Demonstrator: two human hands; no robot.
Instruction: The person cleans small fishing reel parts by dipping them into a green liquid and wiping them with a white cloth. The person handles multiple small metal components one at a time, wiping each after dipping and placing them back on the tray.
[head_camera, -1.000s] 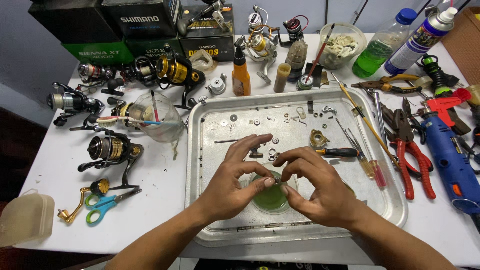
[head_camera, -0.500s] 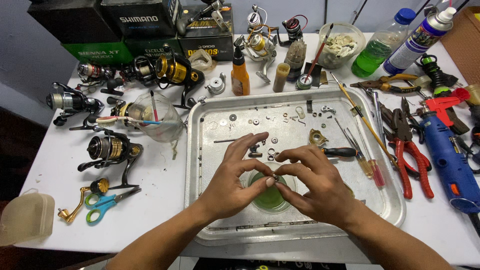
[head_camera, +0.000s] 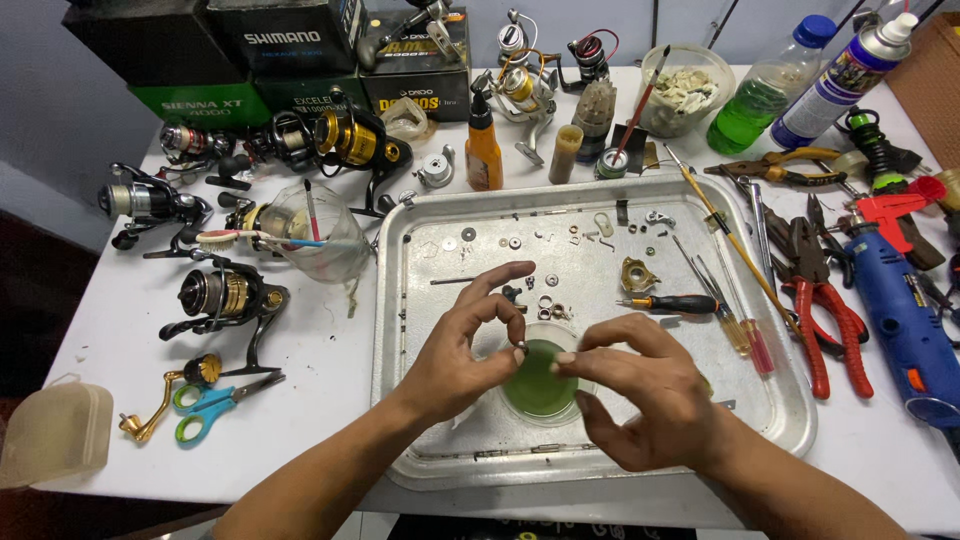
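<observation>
Head view: both hands work over a metal tray (head_camera: 600, 455) on a white table (head_camera: 330, 400). Left hand (head_camera: 465, 350) pinches a tiny pale part (head_camera: 521, 350) between thumb and fingertip, other fingers spread. Right hand (head_camera: 640, 395) has thumb and forefinger pressed together right beside it; whether it grips anything, I cannot tell. Both fingertips hover just above a small dish of green liquid (head_camera: 538, 385) in the tray's near half. Washers and small parts lie further back in the tray; a black-handled screwdriver (head_camera: 665, 303) lies right of the hands. Fishing reels sit left of the tray.
</observation>
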